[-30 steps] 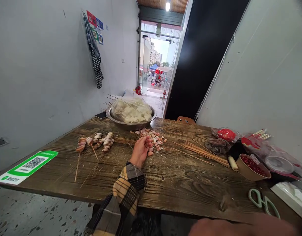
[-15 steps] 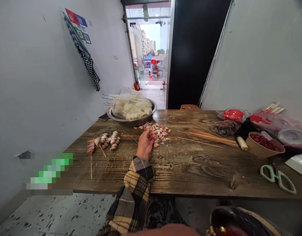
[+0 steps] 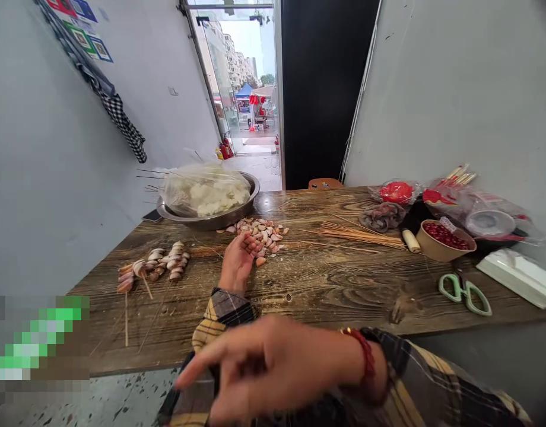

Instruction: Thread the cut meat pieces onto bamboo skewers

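The pile of garlic cloves (image 3: 260,230) lies on the wooden table (image 3: 326,284) toward its far edge, just in front of the steel basin (image 3: 237,209). The left hand (image 3: 238,261) rests on the table at the near side of the pile, fingers curled loosely around a few cloves; whether it grips them cannot be told. The right hand (image 3: 264,365) is raised close to the camera over the near edge, blurred, holding nothing, with fingers spread and the index finger extended leftward; a red bead bracelet (image 3: 364,362) circles its wrist. The basin holds a clear bag of white food (image 3: 206,193). Near the left edge lie skewers threaded with cloves (image 3: 155,267). Right of the pile lies a bundle of bare bamboo skewers (image 3: 366,235), then a paper bowl of red pieces (image 3: 444,240). Green-handled scissors (image 3: 465,293) lie near the right end of the near edge.
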`<state>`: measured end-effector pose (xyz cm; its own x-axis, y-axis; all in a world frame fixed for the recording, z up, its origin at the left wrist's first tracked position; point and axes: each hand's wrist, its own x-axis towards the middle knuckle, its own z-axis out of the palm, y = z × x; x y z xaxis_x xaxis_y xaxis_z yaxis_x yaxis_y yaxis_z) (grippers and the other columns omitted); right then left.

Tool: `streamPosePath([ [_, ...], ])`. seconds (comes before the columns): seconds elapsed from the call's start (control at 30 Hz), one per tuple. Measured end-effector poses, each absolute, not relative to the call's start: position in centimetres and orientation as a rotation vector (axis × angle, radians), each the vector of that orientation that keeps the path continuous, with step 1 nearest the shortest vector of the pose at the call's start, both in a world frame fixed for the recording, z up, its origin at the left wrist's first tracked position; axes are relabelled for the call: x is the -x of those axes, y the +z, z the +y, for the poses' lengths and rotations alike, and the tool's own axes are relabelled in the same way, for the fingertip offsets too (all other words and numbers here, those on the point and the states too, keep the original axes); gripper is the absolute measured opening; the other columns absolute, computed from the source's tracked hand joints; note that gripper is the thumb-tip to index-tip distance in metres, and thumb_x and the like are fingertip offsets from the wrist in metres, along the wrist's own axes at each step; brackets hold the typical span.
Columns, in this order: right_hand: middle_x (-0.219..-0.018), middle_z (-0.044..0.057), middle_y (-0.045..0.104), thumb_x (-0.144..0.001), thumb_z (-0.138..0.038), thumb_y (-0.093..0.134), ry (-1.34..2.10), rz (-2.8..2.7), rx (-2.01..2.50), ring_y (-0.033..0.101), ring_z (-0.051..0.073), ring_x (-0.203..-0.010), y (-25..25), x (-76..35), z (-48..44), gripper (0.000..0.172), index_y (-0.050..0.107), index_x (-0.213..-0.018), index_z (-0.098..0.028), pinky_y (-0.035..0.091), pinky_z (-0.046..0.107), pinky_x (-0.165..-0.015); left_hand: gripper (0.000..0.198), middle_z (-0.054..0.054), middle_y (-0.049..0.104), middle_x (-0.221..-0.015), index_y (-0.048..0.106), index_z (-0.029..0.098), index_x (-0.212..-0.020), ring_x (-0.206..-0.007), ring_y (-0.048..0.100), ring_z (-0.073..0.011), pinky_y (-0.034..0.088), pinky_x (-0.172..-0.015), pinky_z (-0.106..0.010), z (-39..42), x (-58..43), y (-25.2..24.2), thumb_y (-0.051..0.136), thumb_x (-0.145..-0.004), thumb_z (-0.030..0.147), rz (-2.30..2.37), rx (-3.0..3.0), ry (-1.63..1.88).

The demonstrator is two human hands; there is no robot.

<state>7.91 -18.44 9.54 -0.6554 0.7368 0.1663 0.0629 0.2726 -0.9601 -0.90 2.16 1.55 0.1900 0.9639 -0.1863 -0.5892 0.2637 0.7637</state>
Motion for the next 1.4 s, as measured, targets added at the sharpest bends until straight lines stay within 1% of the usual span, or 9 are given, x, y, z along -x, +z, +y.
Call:
streamPosePath([
  [0.1, -0.068, -0.003, 0.063, -0.087, -0.022, 0.057, 1.087, -1.829, 1.041, 0.051, 0.008, -0.059, 7.6, -10.5, -15.2, 0.025, 0.07, -0.108, -0.017, 0.04, 0.018, -0.059, 0.012, 0.0, 0.06, -0.061, 0.06, 0.011, -0.082, -0.051, 0.056, -0.007, 0.047, -0.052, -0.018, 2.2, 0.9, 1.6, 0.049, -0.086, 0.01, 0.748, -0.625, 1.185],
  [0.23, -0.09, 0.003, 0.071, -0.088, -0.021, 0.052, 0.623, -1.775, 1.391, 0.061, 0.014, -0.079, 2.9, -16.3, -10.7, 0.022, 0.071, -0.098, -0.018, 0.044, 0.025, -0.074, 0.012, 0.0, 0.059, -0.062, 0.06, 0.011, -0.081, -0.052, 0.055, -0.0072, 0.047, -0.053, -0.019, 2.0, 0.8, 1.7, 0.049, -0.085, 0.011, 0.753, -0.632, 1.196],
  [0.4, -0.095, 0.006, 0.069, -0.09, -0.023, 0.052, 0.216, -1.766, 1.784, 0.06, 0.017, -0.088, -0.8, -23.2, -6.8, 0.022, 0.067, -0.105, -0.018, 0.042, 0.026, -0.078, 0.004, 0.0, 0.059, -0.064, 0.06, 0.012, -0.082, -0.054, 0.054, -0.0067, 0.046, -0.054, -0.018, 1.8, 1.0, 1.7, 0.058, -0.08, 0.016, 0.762, -0.665, 1.282],
  [0.47, -0.093, 0.005, 0.066, -0.089, -0.026, 0.056, 0.136, -1.802, 1.852, 0.059, 0.017, -0.088, -1.6, -24.7, -5.9, 0.021, 0.065, -0.106, -0.018, 0.041, 0.026, -0.077, 0.008, 0.002, 0.058, -0.064, 0.06, 0.013, -0.083, -0.053, 0.053, -0.006, 0.045, -0.053, -0.017, 1.8, 1.1, 1.6, 0.062, -0.077, 0.017, 0.786, -0.684, 1.378],
  [0.57, -0.092, 0.005, 0.064, -0.088, -0.031, 0.06, 0.086, -1.877, 1.871, 0.058, 0.017, -0.087, -2.5, -25.7, -5.3, 0.017, 0.065, -0.099, -0.019, 0.039, 0.026, -0.076, 0.013, 0.003, 0.056, -0.063, 0.061, 0.014, -0.084, -0.052, 0.051, -0.0058, 0.042, -0.051, -0.017, 2.0, 1.4, 1.4, 0.065, -0.074, 0.021, 0.848, -0.708, 1.527],
  [0.73, -0.09, 0.005, 0.063, -0.092, -0.028, 0.055, 0.033, -1.987, 1.876, 0.056, 0.018, -0.086, -2.9, -25.8, -4.8, 0.013, 0.062, -0.087, -0.018, 0.038, 0.027, -0.075, 0.015, 0.003, 0.057, -0.063, 0.062, 0.014, -0.085, -0.05, 0.05, -0.0064, 0.041, -0.05, -0.019, 2.2, 1.8, 1.0, 0.063, -0.073, 0.024, 0.932, -0.813, 1.623],
  [1.03, -0.098, 0.012, 0.064, -0.095, -0.025, 0.048, 0.009, -2.108, 1.947, 0.056, 0.023, -0.095, -2.2, -25.4, -4.5, 0.016, 0.061, -0.095, -0.015, 0.037, 0.031, -0.082, 0.013, 0.003, 0.056, -0.063, 0.062, 0.016, -0.087, -0.052, 0.051, -0.008, 0.04, -0.05, -0.017, 1.2, 0.8, 0.6, 0.059, -0.08, 0.027, 1.209, -1.232, 1.702],
  [1.27, -0.099, 0.007, 0.065, -0.09, -0.032, 0.059, 0.14, -2.063, 1.914, 0.057, 0.019, -0.096, -1.6, -25.9, -4.7, 0.014, 0.062, -0.095, -0.019, 0.039, 0.028, -0.08, 0.012, 0.003, 0.055, -0.065, 0.062, 0.018, -0.089, -0.053, 0.052, -0.0099, 0.043, -0.052, -0.019, -2.7, -1.4, 0.7, 0.059, -0.082, 0.026, 1.26, -1.355, 1.579],
  [1.4, -0.095, 0.007, 0.068, -0.09, -0.03, 0.058, 0.092, -2.088, 1.918, 0.06, 0.019, -0.092, -1.4, -25.6, -4.8, 0.013, 0.065, -0.089, -0.019, 0.041, 0.027, -0.075, 0.01, 0.002, 0.058, -0.066, 0.065, 0.018, -0.086, -0.054, 0.053, -0.0109, 0.042, -0.054, -0.02, -3.9, -2.3, 0.1, 0.06, -0.08, 0.025, 1.271, -1.433, 1.573],
])
